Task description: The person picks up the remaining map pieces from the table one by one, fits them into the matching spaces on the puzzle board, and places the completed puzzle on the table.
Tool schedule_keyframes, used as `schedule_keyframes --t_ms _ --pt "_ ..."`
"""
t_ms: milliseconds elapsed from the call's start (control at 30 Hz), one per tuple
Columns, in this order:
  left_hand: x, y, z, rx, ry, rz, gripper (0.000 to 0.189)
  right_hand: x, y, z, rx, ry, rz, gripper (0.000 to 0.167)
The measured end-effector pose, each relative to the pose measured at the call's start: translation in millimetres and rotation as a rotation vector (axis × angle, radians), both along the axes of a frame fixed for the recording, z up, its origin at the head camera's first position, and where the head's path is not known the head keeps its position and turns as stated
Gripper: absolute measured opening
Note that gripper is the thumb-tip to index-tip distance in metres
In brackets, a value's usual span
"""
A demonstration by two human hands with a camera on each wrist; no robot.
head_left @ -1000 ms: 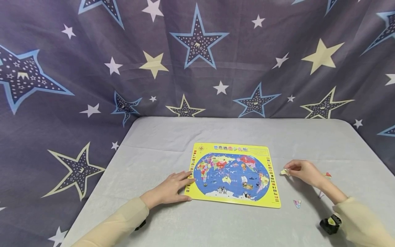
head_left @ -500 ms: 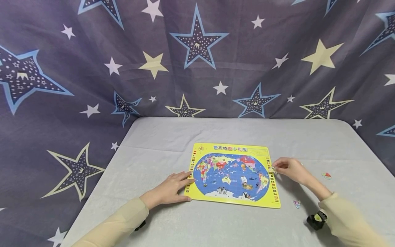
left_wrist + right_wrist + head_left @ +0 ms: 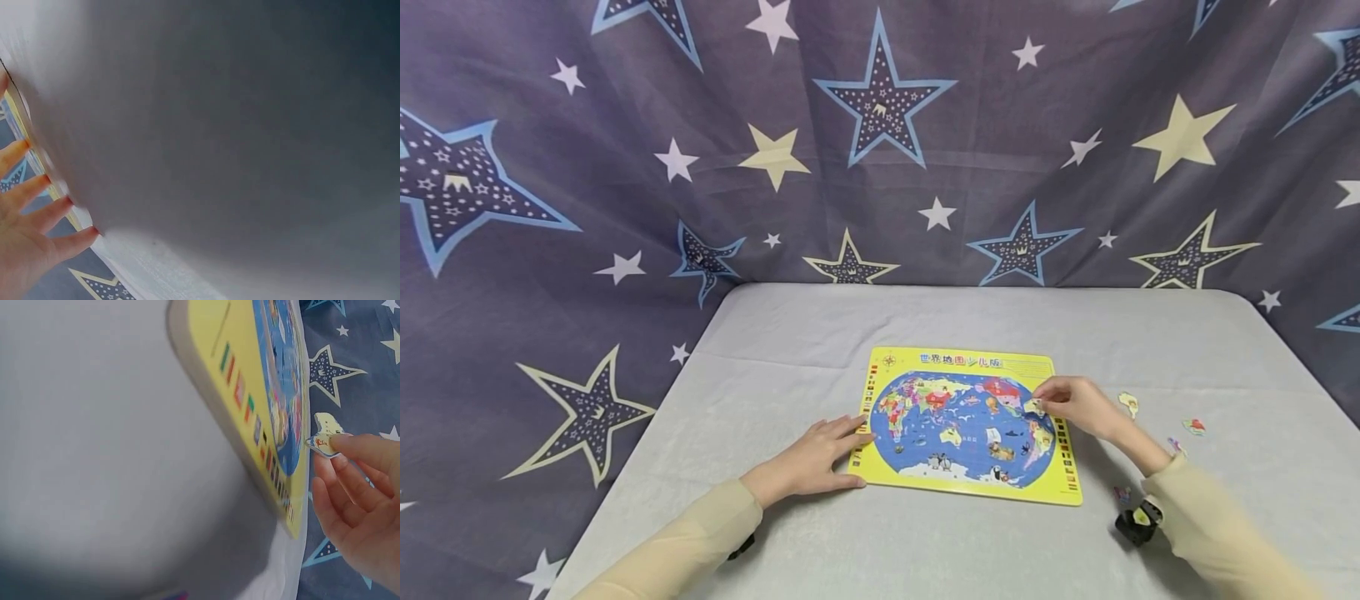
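Observation:
A yellow-bordered world map puzzle board (image 3: pixel 966 488) lies on the grey cloth, its blue oval map filled with coloured continents. My left hand (image 3: pixel 808 458) rests at its left edge, fingers spread and fairly straight; the left wrist view shows the fingertips (image 3: pixel 72 201) along that edge. My right hand (image 3: pixel 1078 407) pinches a small pale yellow puzzle piece (image 3: pixel 1033 407) between thumb and fingers, over the upper right part of the map. In the right wrist view the piece (image 3: pixel 326 439) shows a printed picture and is held tilted.
Right of the board lie several loose pieces: a yellow one (image 3: pixel 1128 404), a red and green one (image 3: pixel 1193 427), a purple and pink one (image 3: pixel 1176 445). Another colourful piece (image 3: pixel 1122 495) lies nearer, beside the black wrist camera (image 3: pixel 1138 523). A star-patterned curtain (image 3: pixel 880 208) stands behind the table.
My right hand has carried the yellow puzzle piece leftward from the cloth, across the board's right border, to over the map. The left hand and the board have stayed still.

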State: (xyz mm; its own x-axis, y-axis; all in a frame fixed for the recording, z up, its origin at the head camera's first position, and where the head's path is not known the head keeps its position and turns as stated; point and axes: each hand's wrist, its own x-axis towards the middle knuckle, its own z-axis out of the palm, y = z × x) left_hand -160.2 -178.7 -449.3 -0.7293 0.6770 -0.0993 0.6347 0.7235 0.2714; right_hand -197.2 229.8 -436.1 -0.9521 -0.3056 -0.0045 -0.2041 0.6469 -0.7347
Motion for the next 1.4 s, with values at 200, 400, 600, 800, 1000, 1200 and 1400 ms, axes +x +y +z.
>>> schedule_keyframes --t_ms 200,400,600,800,1000,1200,1400 --pt "-0.3 -0.4 -0.3 -0.004 -0.006 0.002 0.065 -4.0 -10.0 0.8 -0.007 0.008 0.008 0.012" --pt "-1.3 -0.3 0.1 -0.010 -0.011 0.004 0.066 -6.1 -19.3 1.9 -0.021 0.007 0.028 0.014" --pt "-1.8 -0.1 0.7 -0.008 0.001 -0.008 0.065 -7.6 -28.6 1.3 -0.049 -0.003 0.047 0.014" --pt "-1.0 0.0 1.0 -0.013 0.001 -0.005 0.065 -8.7 -39.5 -0.8 -0.088 -0.011 0.079 0.015" --pt "-0.2 -0.1 0.0 -0.020 0.001 0.004 0.065 -8.1 -50.1 -1.1 -0.153 -0.027 0.113 0.016" --pt "0.2 0.6 0.8 -0.022 -0.007 0.007 0.065 -8.4 -60.5 -1.8 -0.142 -0.023 0.108 0.015" --pt "0.2 0.9 1.0 -0.022 -0.005 0.007 0.065 -8.1 -69.1 -2.8 -0.127 -0.016 0.123 0.014"
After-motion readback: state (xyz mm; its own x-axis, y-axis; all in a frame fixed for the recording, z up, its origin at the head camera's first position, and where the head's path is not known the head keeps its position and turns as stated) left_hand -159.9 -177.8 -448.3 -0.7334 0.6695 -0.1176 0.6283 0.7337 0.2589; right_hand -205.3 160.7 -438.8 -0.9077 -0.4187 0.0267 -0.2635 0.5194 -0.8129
